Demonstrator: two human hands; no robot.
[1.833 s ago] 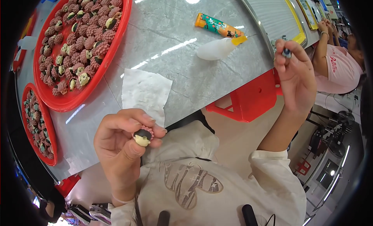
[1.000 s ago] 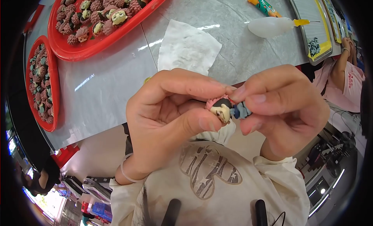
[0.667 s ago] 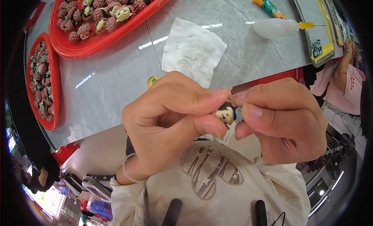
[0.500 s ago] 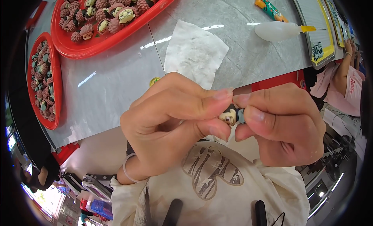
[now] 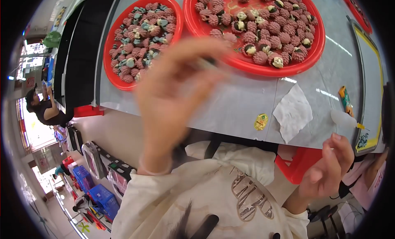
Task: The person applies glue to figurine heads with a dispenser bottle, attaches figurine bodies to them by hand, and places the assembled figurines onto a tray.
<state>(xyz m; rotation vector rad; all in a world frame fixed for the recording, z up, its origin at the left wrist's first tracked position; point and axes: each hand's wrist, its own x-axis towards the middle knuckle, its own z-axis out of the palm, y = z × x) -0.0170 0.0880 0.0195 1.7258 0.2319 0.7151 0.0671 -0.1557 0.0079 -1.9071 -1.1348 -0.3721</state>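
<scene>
My left hand (image 5: pixel 177 91), smeared by motion, hovers between the two red trays. A small doll's head (image 5: pixel 210 60), dark on top with a grey-blue part, shows blurred between its thumb and fingers. The larger red tray (image 5: pixel 296 70) lies just beyond and to the right, holding pink ridged pieces (image 5: pixel 261 57), some with small cream-and-black heads on them. The left red tray (image 5: pixel 108 60) holds similar pink pieces with grey-blue parts. My right hand (image 5: pixel 329 169) is off the table's near edge at the right, fingers loosely bent and apart, with nothing seen in them.
On the grey table lie a white tissue (image 5: pixel 293 111), a gold oval sticker (image 5: pixel 261 121), a white squeeze bottle (image 5: pixel 343 118) with a yellow tip and an orange-green tube (image 5: pixel 345 100). A yellow-edged tray (image 5: pixel 370 74) stands at right. A red stool (image 5: pixel 298 163) is below the edge.
My hands have parted. The left has gone up and left towards the trays with the small head; the right has let go and dropped to the right. The view has swung left.
</scene>
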